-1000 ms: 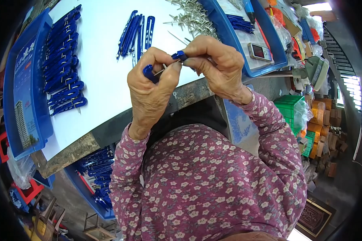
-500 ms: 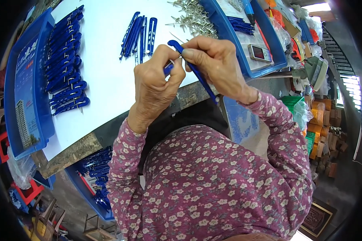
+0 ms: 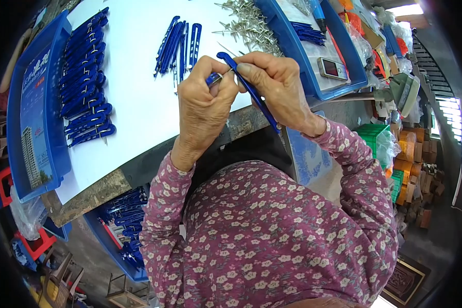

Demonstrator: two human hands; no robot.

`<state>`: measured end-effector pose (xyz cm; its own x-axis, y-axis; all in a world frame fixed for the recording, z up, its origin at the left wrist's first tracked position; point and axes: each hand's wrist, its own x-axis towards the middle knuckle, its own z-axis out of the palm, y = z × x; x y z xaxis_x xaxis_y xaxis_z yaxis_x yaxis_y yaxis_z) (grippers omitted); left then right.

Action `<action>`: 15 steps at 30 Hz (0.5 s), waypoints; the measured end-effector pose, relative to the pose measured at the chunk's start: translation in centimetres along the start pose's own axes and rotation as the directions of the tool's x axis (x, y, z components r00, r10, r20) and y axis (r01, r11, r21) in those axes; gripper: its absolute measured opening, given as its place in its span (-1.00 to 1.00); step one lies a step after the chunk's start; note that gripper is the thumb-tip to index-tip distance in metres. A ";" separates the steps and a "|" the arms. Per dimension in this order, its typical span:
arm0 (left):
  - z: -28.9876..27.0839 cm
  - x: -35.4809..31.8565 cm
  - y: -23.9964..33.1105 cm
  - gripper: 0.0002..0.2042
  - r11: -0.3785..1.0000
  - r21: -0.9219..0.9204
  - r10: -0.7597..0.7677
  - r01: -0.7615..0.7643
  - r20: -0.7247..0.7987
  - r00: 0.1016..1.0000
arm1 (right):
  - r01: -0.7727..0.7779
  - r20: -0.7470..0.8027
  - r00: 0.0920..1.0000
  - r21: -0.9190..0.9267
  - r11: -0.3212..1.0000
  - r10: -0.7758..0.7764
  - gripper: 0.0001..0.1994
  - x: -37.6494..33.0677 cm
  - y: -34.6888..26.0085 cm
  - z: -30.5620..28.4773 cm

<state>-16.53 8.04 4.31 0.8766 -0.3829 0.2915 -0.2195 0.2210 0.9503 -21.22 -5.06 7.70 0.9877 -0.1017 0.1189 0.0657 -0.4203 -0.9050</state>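
Over the table's near edge, my right hand (image 3: pixel 281 87) pinches a long blue plastic handle (image 3: pixel 258 98) with a hooked upper end. The handle slants down to the right. Close beside it, my left hand (image 3: pixel 203 105) is closed on a short blue piece with a metal end (image 3: pixel 213 78), mostly hidden by the fingers. The fingertips of both hands meet near the handle's upper part; what lies between them is too small to make out. Beyond my hands lie several loose blue slotted handles (image 3: pixel 171 47) and a heap of small silver metal parts (image 3: pixel 252 26).
At left, a long row of blue handles with metal bits (image 3: pixel 83 77) lies beside a blue tray (image 3: pixel 56 102). Another blue tray (image 3: pixel 309 77) at right holds a small device with a screen (image 3: pixel 332 68) and more blue strips. Below the table stands a filled blue bin (image 3: pixel 95 231).
My left hand has shifted slightly right. The long blue handle has turned a little in my right hand, and more of its upper length now shows between the fingers.
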 end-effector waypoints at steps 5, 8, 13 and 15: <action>-0.2 -0.4 0.0 -0.94 0.982 -0.097 -0.167 0.164 -0.023 0.986 | 0.015 -0.053 0.999 0.100 0.995 -0.010 -0.78 -0.8 0.5 0.9; -0.4 -0.4 -0.2 -0.91 0.958 -0.165 -0.243 0.235 -0.031 0.970 | 0.064 -0.067 0.996 0.062 0.996 -0.060 -0.78 -1.0 1.0 1.1; -0.4 -0.4 -0.5 -0.89 0.913 -0.272 -0.318 0.304 -0.007 0.948 | 0.204 -0.054 0.976 -0.099 0.974 -0.210 -0.74 -1.1 1.6 0.9; -0.3 -0.5 -0.6 -0.89 0.855 -0.386 -0.361 0.347 0.040 0.932 | 0.194 -0.034 0.980 -0.100 0.976 -0.198 -0.74 -1.4 1.8 0.5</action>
<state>-16.71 8.41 3.56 0.8788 -0.4725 -0.0667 0.2821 0.4017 0.8712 -22.37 -5.23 5.73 0.9497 -0.0468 0.3095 0.2414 -0.5200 -0.8194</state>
